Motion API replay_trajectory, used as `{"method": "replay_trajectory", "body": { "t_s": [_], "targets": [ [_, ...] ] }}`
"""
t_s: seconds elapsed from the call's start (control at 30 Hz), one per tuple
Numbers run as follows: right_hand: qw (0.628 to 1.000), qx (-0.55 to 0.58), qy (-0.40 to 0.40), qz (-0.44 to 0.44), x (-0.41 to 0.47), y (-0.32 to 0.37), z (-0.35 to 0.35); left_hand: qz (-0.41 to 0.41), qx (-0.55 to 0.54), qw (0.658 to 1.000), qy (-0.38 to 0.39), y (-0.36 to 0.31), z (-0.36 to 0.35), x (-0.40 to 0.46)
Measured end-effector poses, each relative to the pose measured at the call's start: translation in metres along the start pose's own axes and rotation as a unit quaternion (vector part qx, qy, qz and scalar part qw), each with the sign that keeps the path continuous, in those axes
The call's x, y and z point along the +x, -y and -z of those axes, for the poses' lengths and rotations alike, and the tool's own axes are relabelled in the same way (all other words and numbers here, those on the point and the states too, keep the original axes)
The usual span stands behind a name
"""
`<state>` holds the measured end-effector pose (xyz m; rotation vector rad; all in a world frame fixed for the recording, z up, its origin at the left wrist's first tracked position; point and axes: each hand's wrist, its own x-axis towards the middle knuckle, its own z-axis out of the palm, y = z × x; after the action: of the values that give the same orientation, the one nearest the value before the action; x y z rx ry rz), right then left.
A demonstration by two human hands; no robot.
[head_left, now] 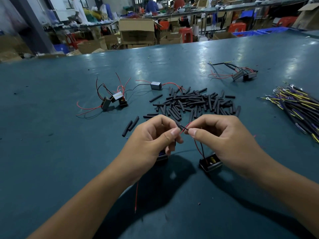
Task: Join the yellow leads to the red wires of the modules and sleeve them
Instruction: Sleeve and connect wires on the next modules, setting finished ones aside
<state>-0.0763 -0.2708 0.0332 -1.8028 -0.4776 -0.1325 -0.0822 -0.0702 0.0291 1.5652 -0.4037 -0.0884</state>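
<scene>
My left hand (151,137) and my right hand (219,135) meet over the green table (51,152), each pinching thin wire ends between thumb and forefinger. A red wire (188,125) and a black wire cross between the fingertips. From my right hand a red and a black wire drop to a small black module (211,164) on the table. A second module (162,156) shows partly under my left hand, and a loose red wire (136,195) trails below my left wrist. No yellow lead is visible in either hand.
A heap of black sleeve pieces (193,104) lies just beyond my hands. A bundle of yellow and black leads (296,104) lies at the right edge. More modules with red wires sit at the left (114,100), centre (156,85) and far right (244,75). People work behind the table.
</scene>
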Motion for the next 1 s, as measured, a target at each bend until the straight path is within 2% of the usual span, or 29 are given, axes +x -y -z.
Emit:
{"method": "replay_trajectory", "body": {
  "t_s": [0.17,0.33,0.37,0.43,0.47,0.53,0.6,0.67,0.77,0.87,0.9,0.93,0.97,1.0],
  "targets": [
    [0.999,-0.010,0.033,0.000,0.001,-0.003,0.001,-0.007,-0.048,0.998,-0.027,0.003,0.004,0.003],
    [0.998,-0.040,0.052,0.001,0.001,0.006,-0.002,-0.018,-0.035,0.997,-0.068,0.011,-0.006,0.003],
    [0.998,-0.044,0.036,-0.001,0.004,0.008,0.006,-0.008,-0.048,0.996,-0.075,0.012,-0.007,0.004],
    [0.993,-0.105,-0.046,0.002,0.016,0.006,0.031,0.007,-0.059,0.996,-0.065,0.011,-0.009,0.003],
    [0.979,-0.184,-0.090,-0.005,0.023,0.003,0.047,0.008,-0.056,0.997,-0.055,0.011,-0.009,0.003],
    [0.912,-0.391,-0.100,-0.075,0.034,-0.010,0.078,0.005,-0.058,0.997,-0.044,0.010,-0.009,0.002],
    [0.835,-0.517,-0.031,-0.183,0.039,-0.029,0.092,0.003,-0.067,0.997,-0.044,0.011,-0.009,0.002],
    [0.807,-0.538,0.028,-0.242,0.040,-0.046,0.092,-0.001,-0.057,0.997,-0.048,0.013,-0.009,0.003],
    [0.814,-0.526,0.048,-0.241,0.041,-0.053,0.092,-0.015,-0.015,0.998,-0.051,0.016,-0.010,0.002],
    [0.826,-0.523,0.032,-0.208,0.041,-0.045,0.094,-0.023,0.014,0.998,-0.054,0.016,-0.011,0.001],
    [0.853,-0.490,0.005,-0.179,0.041,-0.039,0.094,-0.030,0.028,0.998,-0.052,0.015,-0.012,0.000],
    [0.898,-0.416,-0.032,-0.142,0.040,-0.031,0.092,-0.041,0.049,0.997,-0.048,0.015,-0.013,0.000],
    [0.948,-0.294,-0.070,-0.099,0.038,-0.021,0.087,-0.054,0.075,0.995,-0.040,0.014,-0.014,-0.001],
    [0.982,-0.151,-0.095,-0.055,0.035,-0.009,0.080,-0.063,0.098,0.993,-0.031,0.014,-0.016,-0.002]
  ]
}}
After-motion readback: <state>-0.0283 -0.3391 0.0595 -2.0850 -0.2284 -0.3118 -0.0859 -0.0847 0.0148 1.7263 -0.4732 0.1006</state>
